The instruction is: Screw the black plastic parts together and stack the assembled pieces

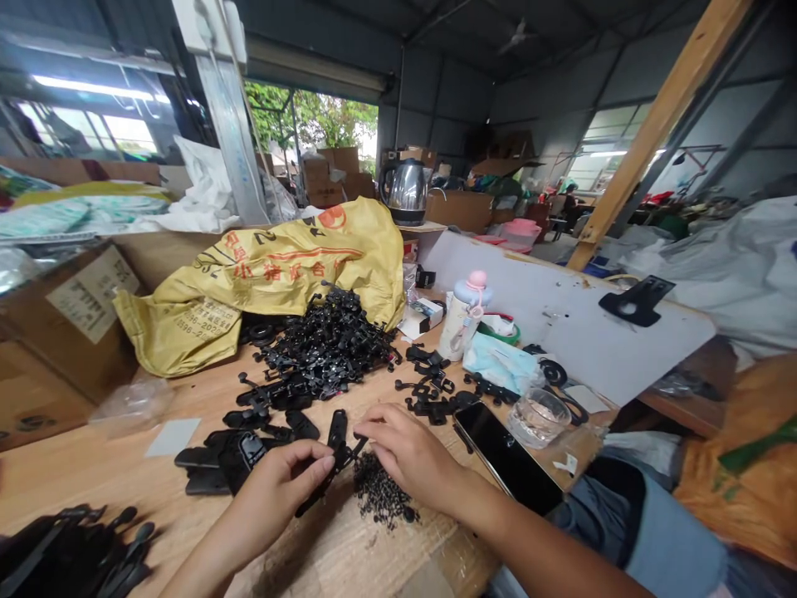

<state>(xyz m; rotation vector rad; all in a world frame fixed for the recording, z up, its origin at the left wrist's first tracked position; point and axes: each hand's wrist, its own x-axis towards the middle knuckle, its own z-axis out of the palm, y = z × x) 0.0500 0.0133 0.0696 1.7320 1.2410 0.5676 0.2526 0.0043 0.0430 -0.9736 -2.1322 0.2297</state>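
Between my two hands is a long black plastic part (337, 432), held over the table's near side. My left hand (287, 469) is closed on its body, thumb and fingers pinching it. The fingertips of my right hand (402, 448) are closed on a short black arm piece (358, 448) at its right side; whether the two pieces are joined I cannot tell. Just below my right hand lies a heap of tiny black pieces (379, 494). Flat black plates (217, 461) are stacked beside my left hand. Behind them rises a big pile of black plastic parts (330, 349).
A yellow woven sack (299, 266) lies behind the pile. To the right are a phone (507, 457), a glass cup (539, 418), a water bottle (462, 320) and a blue packet (501, 363). More black parts (75, 552) lie at the front left, and a cardboard box (62, 340) at the left.
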